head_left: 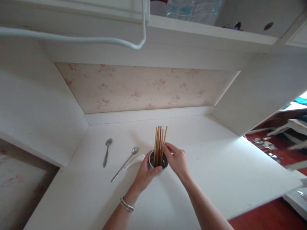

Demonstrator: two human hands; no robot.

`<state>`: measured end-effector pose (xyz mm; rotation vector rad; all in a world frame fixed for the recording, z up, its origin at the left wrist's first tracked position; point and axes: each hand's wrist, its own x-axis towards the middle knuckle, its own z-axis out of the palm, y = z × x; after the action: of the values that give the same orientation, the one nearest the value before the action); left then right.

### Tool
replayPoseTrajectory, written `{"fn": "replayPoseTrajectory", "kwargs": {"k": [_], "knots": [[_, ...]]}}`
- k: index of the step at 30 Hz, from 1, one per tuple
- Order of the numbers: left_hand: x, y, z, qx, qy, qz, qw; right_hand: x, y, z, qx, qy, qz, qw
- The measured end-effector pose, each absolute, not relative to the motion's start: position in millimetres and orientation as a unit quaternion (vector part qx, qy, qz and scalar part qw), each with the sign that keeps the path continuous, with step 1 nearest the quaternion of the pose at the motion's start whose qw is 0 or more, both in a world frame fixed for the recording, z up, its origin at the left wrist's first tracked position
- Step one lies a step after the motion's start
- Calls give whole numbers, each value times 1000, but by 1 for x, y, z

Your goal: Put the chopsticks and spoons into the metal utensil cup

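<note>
Gripping a round, dark-lined cup [165,163] with the left hand [145,174], curled around its side. Pinching a slim, light-brown wooden chopstick [165,134] in the nearly closed right hand [177,158].

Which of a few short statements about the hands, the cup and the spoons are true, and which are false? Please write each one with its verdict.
1. The left hand holds the cup. True.
2. The right hand touches a stick. True.
3. Both metal spoons stand in the cup. False: the short spoon and the long spoon lie on the counter.
4. A bracelet is on the right wrist. False: the bracelet is on the left one.
</note>
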<state>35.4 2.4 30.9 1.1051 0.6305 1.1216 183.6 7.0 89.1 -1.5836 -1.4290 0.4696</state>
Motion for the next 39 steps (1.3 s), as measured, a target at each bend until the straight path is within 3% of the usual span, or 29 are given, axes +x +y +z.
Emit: {"fn": "replayPoseTrajectory", "kwargs": {"k": [11,18,23,30,39], "knots": [[35,4,29,491,294,495,653,182,6,92,-635,-608,166,447],[34,3,35,496,290,496,651,178,7,105,-650,-648,72,391],[34,3,33,495,288,493,655,176,8,104,-674,-656,80,330],[36,4,31,491,275,489,667,180,5,92,-646,-641,194,367],[27,4,30,553,286,457,635,195,-12,40,-425,-526,554,485]]}}
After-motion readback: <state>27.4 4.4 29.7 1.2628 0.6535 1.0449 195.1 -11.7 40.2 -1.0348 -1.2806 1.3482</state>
